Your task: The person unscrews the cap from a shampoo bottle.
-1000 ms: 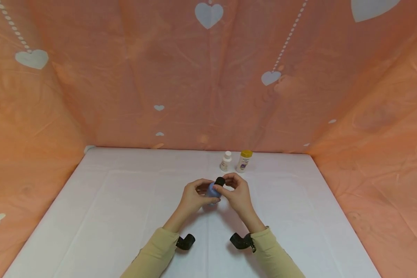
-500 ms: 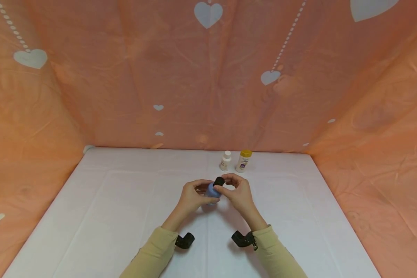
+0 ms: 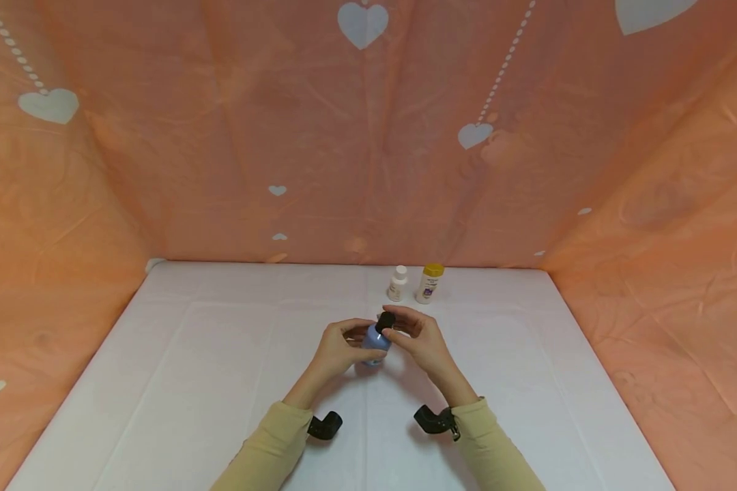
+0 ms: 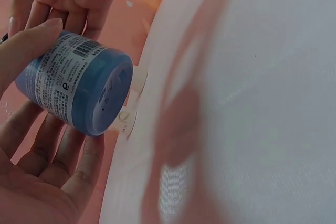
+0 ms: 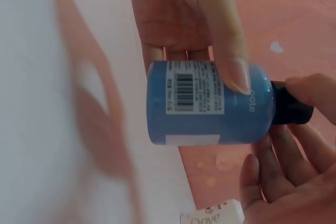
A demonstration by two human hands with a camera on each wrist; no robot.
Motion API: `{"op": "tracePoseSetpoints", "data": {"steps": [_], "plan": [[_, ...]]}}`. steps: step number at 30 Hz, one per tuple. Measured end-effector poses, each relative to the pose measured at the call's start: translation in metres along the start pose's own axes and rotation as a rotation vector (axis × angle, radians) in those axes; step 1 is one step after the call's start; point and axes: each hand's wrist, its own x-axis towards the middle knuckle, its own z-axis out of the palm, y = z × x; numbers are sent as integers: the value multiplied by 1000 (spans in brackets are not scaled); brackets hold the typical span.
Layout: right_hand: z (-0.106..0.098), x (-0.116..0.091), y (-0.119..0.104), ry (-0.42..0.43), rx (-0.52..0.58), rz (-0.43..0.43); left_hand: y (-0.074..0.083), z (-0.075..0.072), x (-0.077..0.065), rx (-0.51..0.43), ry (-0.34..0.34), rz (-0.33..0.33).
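A blue bottle (image 3: 376, 339) with a printed label and a black cap (image 3: 385, 322) is held above the table in both hands. My left hand (image 3: 341, 346) grips the bottle's body, thumb on the near side and fingers behind. With thumb and fingers, my right hand (image 3: 420, 335) pinches the cap. The left wrist view shows the bottle's base (image 4: 113, 94) tilted toward the camera. Seen from the right wrist, the bottle lies sideways in the picture with its barcode label (image 5: 195, 88) facing out, and the right thumb (image 5: 315, 88) rests at the cap.
Toward the table's back edge stand a small white bottle (image 3: 397, 285) with a white cap and a white bottle with a yellow lid (image 3: 428, 285). An orange cloth (image 3: 319, 136) with pale hearts surrounds the white table (image 3: 221, 382). Each wrist carries a black camera mount.
The right hand's fingers have shifted left over the back of the cap, and its wrist has swung slightly outward. The left hand keeps its grip on the bottle's body.
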Motion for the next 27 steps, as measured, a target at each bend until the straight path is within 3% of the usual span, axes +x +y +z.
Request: {"op": "tracePoseSetpoints", "data": {"steps": [6, 14, 20, 23, 27], "plan": [[2, 0, 1, 34, 57, -13, 25, 0, -9, -8, -10, -2], [7, 1, 3, 137, 88, 5, 28, 1, -11, 17, 23, 16], [13, 2, 3, 214, 115, -8, 10, 3, -5, 29, 54, 42], [14, 2, 2, 225, 115, 1, -4, 5, -1, 35, 65, 42], [15, 2, -1, 228, 103, 26, -9, 5, 1, 41, 66, 42]]}}
